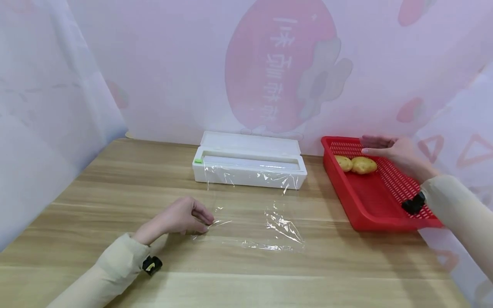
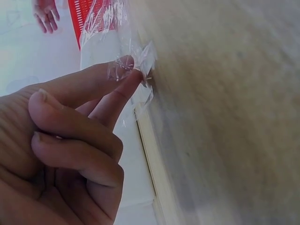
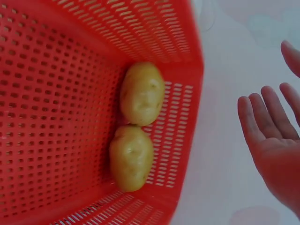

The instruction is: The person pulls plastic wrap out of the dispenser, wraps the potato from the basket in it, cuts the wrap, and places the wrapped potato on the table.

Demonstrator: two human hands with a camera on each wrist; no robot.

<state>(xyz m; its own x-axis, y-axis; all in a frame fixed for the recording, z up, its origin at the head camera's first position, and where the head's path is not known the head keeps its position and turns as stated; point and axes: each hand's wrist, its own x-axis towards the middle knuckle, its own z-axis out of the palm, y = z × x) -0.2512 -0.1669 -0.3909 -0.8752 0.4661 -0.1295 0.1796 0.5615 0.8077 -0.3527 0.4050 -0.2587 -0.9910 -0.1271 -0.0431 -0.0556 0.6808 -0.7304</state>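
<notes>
Clear plastic wrap (image 1: 283,229) stretches from a white wrap dispenser box (image 1: 250,177) toward the front of the table. My left hand (image 1: 188,216) pinches its near left corner; in the left wrist view the thumb and index fingertip of that hand (image 2: 79,126) hold crumpled wrap (image 2: 147,58). My right hand (image 1: 400,154) hovers above the red basket (image 1: 346,196), fingers extended and holding nothing. Two potatoes lie together at the basket's far end, the right one (image 1: 363,165) fully seen in the head view. Both potatoes show from above in the right wrist view, the lower potato (image 3: 132,158) touching the upper one (image 3: 142,93).
The dispenser's lid (image 1: 250,143) stands raised at the back, and a green slider (image 1: 198,161) sits at its left end. A pale printed curtain (image 1: 173,64) hangs behind the wooden table (image 1: 115,184). The basket stands along the table's right edge.
</notes>
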